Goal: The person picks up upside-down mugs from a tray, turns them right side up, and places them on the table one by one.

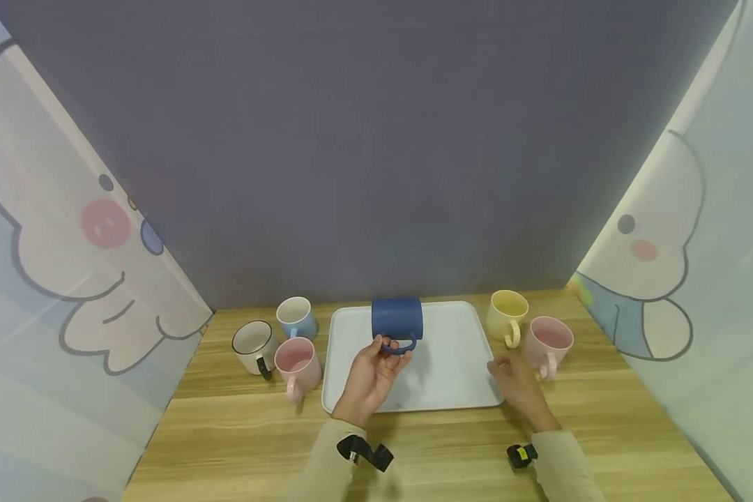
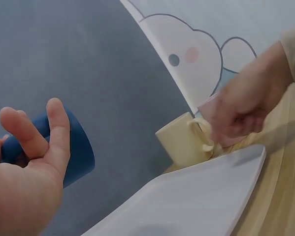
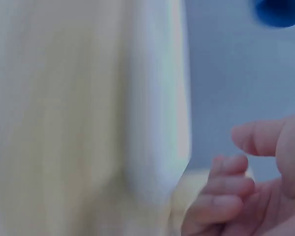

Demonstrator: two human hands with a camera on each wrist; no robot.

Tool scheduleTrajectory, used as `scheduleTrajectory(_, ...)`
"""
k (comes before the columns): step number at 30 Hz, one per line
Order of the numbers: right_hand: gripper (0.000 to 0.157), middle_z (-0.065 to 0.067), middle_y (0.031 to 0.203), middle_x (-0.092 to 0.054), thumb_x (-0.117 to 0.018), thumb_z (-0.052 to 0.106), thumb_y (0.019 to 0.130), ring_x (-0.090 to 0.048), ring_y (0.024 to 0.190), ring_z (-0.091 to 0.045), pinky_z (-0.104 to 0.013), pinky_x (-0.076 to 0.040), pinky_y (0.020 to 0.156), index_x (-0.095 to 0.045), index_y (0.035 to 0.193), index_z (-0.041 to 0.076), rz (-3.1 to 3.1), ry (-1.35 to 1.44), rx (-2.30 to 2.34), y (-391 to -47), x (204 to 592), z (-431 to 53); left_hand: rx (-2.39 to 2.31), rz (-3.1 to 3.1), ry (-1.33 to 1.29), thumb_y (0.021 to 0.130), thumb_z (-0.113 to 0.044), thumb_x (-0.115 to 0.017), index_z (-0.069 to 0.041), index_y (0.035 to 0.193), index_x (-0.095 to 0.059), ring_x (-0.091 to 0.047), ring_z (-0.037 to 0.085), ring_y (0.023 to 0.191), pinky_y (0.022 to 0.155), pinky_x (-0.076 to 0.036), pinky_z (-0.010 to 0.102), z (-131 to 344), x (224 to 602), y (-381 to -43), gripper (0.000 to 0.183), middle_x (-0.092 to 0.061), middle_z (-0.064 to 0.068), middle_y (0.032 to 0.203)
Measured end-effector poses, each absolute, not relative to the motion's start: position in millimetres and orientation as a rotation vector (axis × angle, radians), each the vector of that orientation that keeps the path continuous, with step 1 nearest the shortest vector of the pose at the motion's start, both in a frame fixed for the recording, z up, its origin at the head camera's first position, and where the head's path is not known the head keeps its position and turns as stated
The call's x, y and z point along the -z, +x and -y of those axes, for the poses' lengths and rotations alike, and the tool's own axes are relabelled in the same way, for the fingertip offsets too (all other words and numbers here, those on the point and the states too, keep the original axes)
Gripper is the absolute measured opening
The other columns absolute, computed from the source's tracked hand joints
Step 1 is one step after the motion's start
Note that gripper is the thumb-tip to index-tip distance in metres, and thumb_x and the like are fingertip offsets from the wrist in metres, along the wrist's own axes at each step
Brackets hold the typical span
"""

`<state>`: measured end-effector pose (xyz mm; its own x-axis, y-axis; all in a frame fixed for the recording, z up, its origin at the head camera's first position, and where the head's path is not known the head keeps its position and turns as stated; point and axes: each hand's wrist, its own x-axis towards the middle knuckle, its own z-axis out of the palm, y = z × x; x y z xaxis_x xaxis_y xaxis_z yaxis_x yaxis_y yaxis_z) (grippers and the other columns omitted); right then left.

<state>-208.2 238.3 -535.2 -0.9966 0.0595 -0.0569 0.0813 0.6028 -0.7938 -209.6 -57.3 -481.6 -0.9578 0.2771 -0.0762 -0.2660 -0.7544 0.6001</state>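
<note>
A dark blue mug [image 1: 397,318] lies sideways in the air over the white tray [image 1: 453,373]. My left hand [image 1: 370,383] grips it by the handle, which points toward me; in the left wrist view the fingers curl around that handle [image 2: 12,147]. My right hand [image 1: 519,385] hovers by the tray's right edge with loosely curled fingers and nothing in them. Closest to it are a pink mug [image 1: 549,341] and a yellow mug [image 1: 507,317], both upright on the table. In the right wrist view a gap shows between the right thumb and fingers [image 3: 221,189].
Left of the tray stand a white mug with black rim [image 1: 254,345], a white-and-blue mug [image 1: 297,319] and a pink mug [image 1: 298,366]. A dark grey panel [image 1: 376,153] rises behind the wooden table [image 1: 439,453]; cartoon-printed sheets [image 1: 659,230] flank both sides.
</note>
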Motion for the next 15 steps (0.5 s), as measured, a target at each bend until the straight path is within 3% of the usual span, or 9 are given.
scheduleTrajectory(5,0.034,0.000,0.079,-0.051,-0.048,0.024,0.108,-0.045,0.064,-0.009,-0.022,-0.039,0.059,-0.056,0.124,-0.005,-2.272,-0.007,1.839,-211.8,505.9,-207.4,-2.702,-0.836,0.024,0.114,-0.020,-0.031,-0.013,0.088,-0.054,-0.044,0.005,0.057,0.098,-0.056,0.033,52.8,484.2,-209.2,0.036,-0.058,-0.002,0.086)
scheduleTrajectory(11,0.036,0.008,0.072,-0.046,-0.035,0.028,0.113,-0.035,0.055,-0.005,-0.021,-0.029,0.056,-0.067,0.119,0.012,-1.509,-0.356,2.195,-218.1,485.1,-179.4,-2.695,-0.792,0.071,0.114,-0.022,-0.030,-0.013,0.090,-0.054,-0.045,0.005,0.058,0.100,-0.056,0.032,47.4,485.6,-207.4,0.035,-0.058,-0.003,0.088)
scheduleTrajectory(15,0.042,0.010,0.069,-0.047,-0.026,0.026,0.115,-0.032,0.053,-0.006,-0.022,-0.025,0.056,-0.065,0.121,0.010,-1.103,-0.432,2.226,-219.4,477.4,-164.2,-2.685,-0.803,0.111,0.114,-0.023,-0.028,-0.014,0.091,-0.054,-0.046,0.004,0.060,0.100,-0.055,0.030,45.9,485.6,-205.5,0.036,-0.058,-0.004,0.090)
